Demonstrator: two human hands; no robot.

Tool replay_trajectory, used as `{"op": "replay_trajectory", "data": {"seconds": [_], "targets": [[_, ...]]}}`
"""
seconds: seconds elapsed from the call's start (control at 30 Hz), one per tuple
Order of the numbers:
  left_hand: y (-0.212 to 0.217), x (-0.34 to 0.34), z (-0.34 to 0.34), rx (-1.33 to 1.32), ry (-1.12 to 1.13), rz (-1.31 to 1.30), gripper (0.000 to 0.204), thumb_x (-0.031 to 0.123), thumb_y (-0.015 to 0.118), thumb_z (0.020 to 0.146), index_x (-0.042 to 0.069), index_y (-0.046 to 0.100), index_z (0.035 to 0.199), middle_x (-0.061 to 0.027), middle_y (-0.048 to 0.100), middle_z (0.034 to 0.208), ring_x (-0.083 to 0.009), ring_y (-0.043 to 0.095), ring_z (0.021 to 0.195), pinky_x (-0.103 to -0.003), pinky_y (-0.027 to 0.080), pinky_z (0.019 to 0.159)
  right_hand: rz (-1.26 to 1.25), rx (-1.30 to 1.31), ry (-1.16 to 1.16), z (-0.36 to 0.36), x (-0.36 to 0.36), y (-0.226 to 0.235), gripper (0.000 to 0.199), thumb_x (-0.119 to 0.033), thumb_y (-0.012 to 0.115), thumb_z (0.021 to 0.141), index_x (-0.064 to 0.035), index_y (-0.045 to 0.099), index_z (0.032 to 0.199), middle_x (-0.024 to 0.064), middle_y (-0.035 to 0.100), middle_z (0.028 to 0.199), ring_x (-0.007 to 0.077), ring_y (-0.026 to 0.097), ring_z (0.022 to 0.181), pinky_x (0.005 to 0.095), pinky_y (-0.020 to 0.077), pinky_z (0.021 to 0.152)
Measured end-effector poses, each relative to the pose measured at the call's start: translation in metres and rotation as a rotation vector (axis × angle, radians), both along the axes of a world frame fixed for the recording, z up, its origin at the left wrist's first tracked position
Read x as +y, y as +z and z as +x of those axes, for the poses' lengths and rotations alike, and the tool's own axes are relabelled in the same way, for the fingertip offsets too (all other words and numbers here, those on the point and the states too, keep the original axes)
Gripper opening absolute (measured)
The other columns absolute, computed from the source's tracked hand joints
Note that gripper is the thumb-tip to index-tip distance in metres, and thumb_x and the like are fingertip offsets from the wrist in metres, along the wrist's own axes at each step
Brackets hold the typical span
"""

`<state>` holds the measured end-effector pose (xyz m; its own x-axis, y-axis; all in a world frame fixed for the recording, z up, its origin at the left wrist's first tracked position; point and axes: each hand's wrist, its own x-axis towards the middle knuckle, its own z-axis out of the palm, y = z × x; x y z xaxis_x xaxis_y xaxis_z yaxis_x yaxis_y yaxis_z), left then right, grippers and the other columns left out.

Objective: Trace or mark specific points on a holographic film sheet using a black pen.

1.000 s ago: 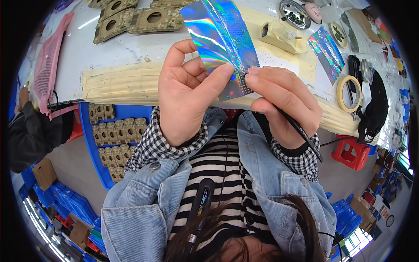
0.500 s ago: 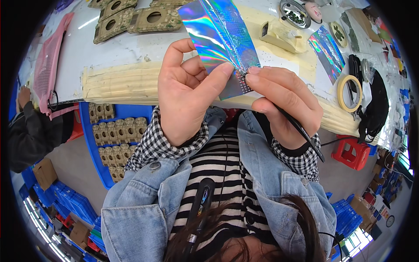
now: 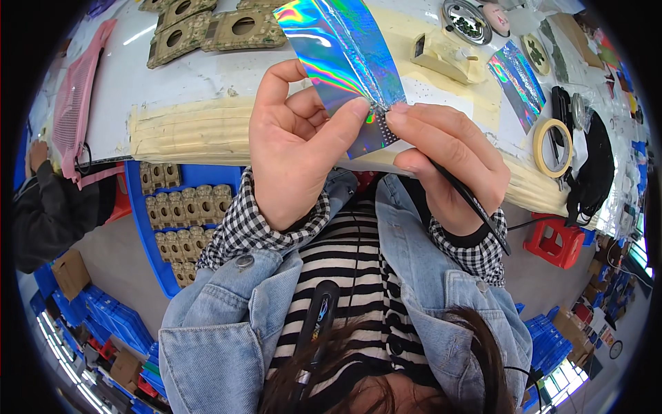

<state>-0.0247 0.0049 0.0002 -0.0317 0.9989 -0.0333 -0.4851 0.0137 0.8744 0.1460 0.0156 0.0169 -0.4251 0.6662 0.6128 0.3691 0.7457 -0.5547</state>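
Note:
A shiny holographic sheet is raised above the near edge of the table. My left hand pinches it from the left, thumb on its face near the lower end. Rows of tiny dots show on the sheet's lower end, between my two hands. My right hand is closed, its fingertips at the sheet's right edge beside those dots. A slim black tool, resembling tweezers, lies in the right palm with its rear end pointing down and right. The tool's tip is hidden behind my fingers.
Camouflage-coloured parts with round holes lie at the back left. Another holographic sheet, a tape roll and a round dish of dark bits are at right. Below left, a blue tray holds several small camouflage pieces.
The holographic sheet has tilted slightly, its upper end shifting left. My right fingertips have moved a little, showing more of the dotted rows. My left hand stays nearly still.

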Motion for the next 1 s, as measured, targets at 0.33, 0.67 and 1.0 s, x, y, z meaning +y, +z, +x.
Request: {"op": "replay_trajectory", "data": {"seconds": [0.33, 0.67, 1.0], "targets": [[0.001, 0.000, 0.000, 0.009, 0.019, 0.005, 0.042, -0.004, 0.061, 0.082, -0.001, 0.036, 0.114, -0.0148, 0.065, 0.095, -0.0126, 0.062, 0.083, -0.021, 0.051, 0.067, -0.002, -0.061, 0.033, 0.000, -0.001, 0.005, 0.030, -0.013, 0.069, 0.075, 0.0028, 0.064, 0.100, 0.0165, 0.065, 0.092, 0.0273, 0.063, 0.084, 0.0326, 0.0505, 0.074], [0.001, 0.001, -0.002, -0.107, -0.040, -0.094, 0.041, -0.004, 0.061, 0.082, -0.002, 0.037, 0.115, -0.0154, 0.065, 0.095, -0.0150, 0.063, 0.085, -0.025, 0.052, 0.073, 0.194, -0.092, -0.032, -0.005, 0.001, 0.001, 0.033, -0.019, 0.073, 0.065, -0.0024, 0.067, 0.093, 0.0098, 0.064, 0.083, 0.0243, 0.063, 0.075, 0.0321, 0.0519, 0.064], [0.001, 0.002, -0.001, -0.241, -0.094, -0.163, 0.037, -0.002, 0.059, 0.083, -0.001, 0.039, 0.115, -0.0147, 0.065, 0.095, -0.0156, 0.064, 0.084, -0.025, 0.052, 0.073, 0.248, -0.074, -0.025, -0.004, 0.001, -0.003, 0.032, -0.022, 0.072, 0.067, -0.0029, 0.067, 0.092, 0.0100, 0.064, 0.084, 0.0246, 0.064, 0.077, 0.0331, 0.0522, 0.067]]}}
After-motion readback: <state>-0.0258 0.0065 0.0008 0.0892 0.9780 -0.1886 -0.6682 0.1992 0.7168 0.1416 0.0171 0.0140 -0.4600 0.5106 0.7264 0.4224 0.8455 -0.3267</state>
